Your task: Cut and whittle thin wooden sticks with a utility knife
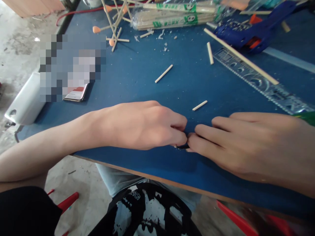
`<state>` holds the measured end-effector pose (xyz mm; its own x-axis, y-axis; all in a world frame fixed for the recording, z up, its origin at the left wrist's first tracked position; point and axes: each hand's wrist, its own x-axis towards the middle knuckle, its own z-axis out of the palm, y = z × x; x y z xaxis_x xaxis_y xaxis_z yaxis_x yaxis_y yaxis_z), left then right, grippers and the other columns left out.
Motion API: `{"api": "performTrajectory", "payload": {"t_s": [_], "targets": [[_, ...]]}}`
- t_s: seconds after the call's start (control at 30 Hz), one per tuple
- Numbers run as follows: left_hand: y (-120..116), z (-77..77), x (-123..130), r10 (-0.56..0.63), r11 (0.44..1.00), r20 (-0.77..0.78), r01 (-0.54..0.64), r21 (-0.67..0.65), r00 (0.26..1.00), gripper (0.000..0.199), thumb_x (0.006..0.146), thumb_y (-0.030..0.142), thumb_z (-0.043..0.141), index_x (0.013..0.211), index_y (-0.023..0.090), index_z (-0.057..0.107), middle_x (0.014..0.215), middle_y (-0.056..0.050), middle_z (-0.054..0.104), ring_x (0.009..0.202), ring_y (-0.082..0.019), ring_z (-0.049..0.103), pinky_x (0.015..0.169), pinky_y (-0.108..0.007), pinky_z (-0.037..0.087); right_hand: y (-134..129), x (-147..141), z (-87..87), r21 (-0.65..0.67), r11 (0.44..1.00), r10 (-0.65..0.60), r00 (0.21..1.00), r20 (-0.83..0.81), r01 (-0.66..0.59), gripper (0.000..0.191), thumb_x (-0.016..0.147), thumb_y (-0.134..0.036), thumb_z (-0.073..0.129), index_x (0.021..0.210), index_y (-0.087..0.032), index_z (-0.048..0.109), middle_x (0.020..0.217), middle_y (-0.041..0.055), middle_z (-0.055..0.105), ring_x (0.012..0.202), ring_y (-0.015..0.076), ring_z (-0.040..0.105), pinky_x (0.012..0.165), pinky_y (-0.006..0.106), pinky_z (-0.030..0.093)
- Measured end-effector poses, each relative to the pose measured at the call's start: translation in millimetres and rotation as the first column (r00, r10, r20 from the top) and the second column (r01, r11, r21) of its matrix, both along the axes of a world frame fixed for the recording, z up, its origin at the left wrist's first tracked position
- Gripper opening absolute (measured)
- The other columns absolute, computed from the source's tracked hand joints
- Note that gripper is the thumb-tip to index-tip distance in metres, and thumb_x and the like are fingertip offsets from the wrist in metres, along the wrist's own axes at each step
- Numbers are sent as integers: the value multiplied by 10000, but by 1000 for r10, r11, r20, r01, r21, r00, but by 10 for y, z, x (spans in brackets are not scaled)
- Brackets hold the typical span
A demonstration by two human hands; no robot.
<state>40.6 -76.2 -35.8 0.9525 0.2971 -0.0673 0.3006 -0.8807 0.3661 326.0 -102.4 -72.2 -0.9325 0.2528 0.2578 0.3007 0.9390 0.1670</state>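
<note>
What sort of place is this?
Probably a craft worktable in a home or small workshop; can't tell which. The blue tabletop holds cut wooden stick pieces, a clear patterned ruler and what looks like a glue gun.

I'm seeing a clear ruler (263, 87) lying on the blue table (133, 82), off to my right, with a blue glue gun (246, 36) resting just beyond it. A red cable (81, 12) is running across the far left. On my left, probably a phone (77, 92), since blurring is covering most of it; a white casing (26, 100) is sitting by the table edge. Lower down, red legs (69, 203) are showing against the grey floor (19, 29). A peach-coloured box (31, 6) is filling the top left corner.
</note>
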Motion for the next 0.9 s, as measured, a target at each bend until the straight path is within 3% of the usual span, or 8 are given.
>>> {"api": "performTrajectory", "payload": {"t_s": [0.5, 0.9], "targets": [[6, -18, -4, 18, 1000, 53, -17, -10, 998, 338, 1178, 177, 526, 1173, 256, 855, 1178, -50, 851, 944, -171, 789, 772, -281, 592, 29, 1, -4, 3, 999, 39, 999, 23, -39, 353, 1111, -131, 491, 964, -285, 773, 781, -9, 741, 647, 211, 517, 641, 402, 359], [24, -35, -36, 3, 1000, 130, -1, -15, 991, 266, 1182, 200, 594, 1136, 235, 853, 1160, -59, 860, 918, -157, 818, 757, -256, 590, 10, -48, 20, 4, 1000, 7, 1000, 6, -7, 287, 1072, -95, 514, 950, -264, 712, 752, -8, 679, 654, 211, 517, 663, 400, 347]]}}
